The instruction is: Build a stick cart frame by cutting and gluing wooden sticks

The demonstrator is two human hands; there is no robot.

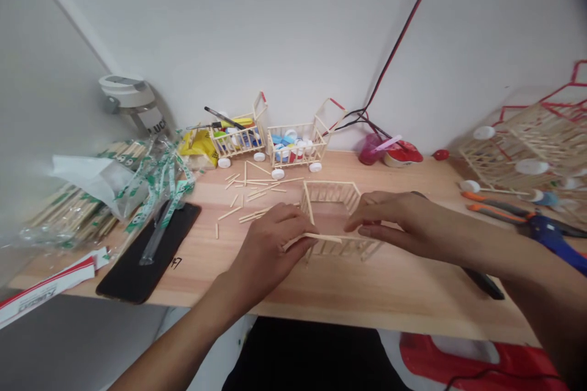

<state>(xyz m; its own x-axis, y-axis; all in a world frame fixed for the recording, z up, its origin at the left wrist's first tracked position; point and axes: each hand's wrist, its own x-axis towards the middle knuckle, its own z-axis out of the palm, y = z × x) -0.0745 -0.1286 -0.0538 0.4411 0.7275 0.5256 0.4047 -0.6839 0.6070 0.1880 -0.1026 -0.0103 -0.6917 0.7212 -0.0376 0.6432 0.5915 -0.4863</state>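
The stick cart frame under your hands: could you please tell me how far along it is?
Two wooden-stick carts at the back look finished, with white wheels. The frame in hand has railed sides but shows no wheels. Your left hand presses a loose stick along its near edge; your right hand steadies it. Wheels and a handle look left, with loose sticks nearby.

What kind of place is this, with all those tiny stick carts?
Probably a craft workbench: little carts of wooden sticks, loose sticks on the tabletop, and bagged bundles of sticks.
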